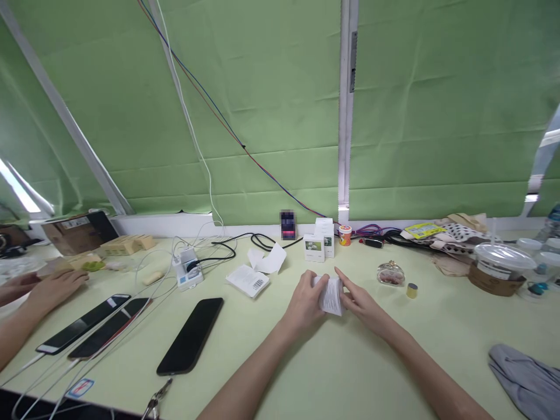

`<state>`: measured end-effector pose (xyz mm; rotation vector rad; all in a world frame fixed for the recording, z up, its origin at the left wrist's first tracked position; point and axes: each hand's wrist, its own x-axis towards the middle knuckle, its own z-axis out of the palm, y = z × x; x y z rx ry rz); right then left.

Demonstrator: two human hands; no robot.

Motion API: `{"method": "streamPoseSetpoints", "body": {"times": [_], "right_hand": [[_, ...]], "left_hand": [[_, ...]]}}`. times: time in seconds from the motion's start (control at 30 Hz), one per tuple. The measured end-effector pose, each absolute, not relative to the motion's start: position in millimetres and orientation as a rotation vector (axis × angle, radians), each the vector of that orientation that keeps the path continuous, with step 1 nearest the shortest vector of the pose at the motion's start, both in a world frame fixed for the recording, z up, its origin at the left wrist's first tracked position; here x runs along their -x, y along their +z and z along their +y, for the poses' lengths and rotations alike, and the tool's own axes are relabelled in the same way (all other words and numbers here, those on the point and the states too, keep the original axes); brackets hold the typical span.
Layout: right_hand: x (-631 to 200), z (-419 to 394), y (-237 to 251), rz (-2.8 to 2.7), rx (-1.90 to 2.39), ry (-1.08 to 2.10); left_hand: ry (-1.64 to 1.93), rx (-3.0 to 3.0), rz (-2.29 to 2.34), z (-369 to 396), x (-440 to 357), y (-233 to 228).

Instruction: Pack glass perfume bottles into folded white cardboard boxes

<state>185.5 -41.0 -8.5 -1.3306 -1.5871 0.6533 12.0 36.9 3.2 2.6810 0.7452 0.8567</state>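
Between my two hands is a small white box (331, 296) with lines of fine print on the side facing me, tilted just above the table. My left hand (306, 300) is closed on it from the left, the thumb along its upper edge. On the opposite side, the fingers of my right hand (356, 297) press against its right edge. Behind my hands stand white boxes with green pictures (314, 248). Left of them lie a flat white packet with a barcode (247, 281) and an unfolded white paper (271, 260).
A black phone (190, 335) lies left of my forearm, with keys (156, 399) at the front edge. Cables run from a power strip (188, 271). A co-worker's hand (56, 289) is at far left. To the right are a coin purse (391, 273), a small jar (412, 290) and a lidded bowl (499, 268).
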Motion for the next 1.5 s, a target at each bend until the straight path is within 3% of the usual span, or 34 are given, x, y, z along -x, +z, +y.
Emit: {"method": "streamPoseSetpoints", "body": {"times": [0.23, 0.47, 0.67, 0.9, 1.2, 1.37, 1.5], "right_hand": [[-184, -40, -24, -1.638, 1.345, 0.587], [-177, -33, -28, -1.345, 1.369, 0.636], [-177, -31, -29, -1.357, 1.423, 0.148], [-181, -25, -36, -1.289, 1.489, 0.449], [-216, -30, -31, -1.120, 1.651, 0.591], [-222, -39, -17, -1.050, 1.867, 0.369], [-191, -46, -1, -1.358, 1.677, -0.063]], "left_hand": [[0.801, -2.754, 0.679, 35, -12, 8], [0.802, -2.313, 0.639, 51, -4, 12], [0.876, -2.300, 0.724, 48, -9, 7], [0.915, -2.648, 0.758, 41, -13, 3], [0.543, -2.718, 0.944, 88, 27, 23], [0.770, -2.687, 1.044, 100, 40, 37], [1.014, -2.168, 0.787, 90, 27, 38]]}}
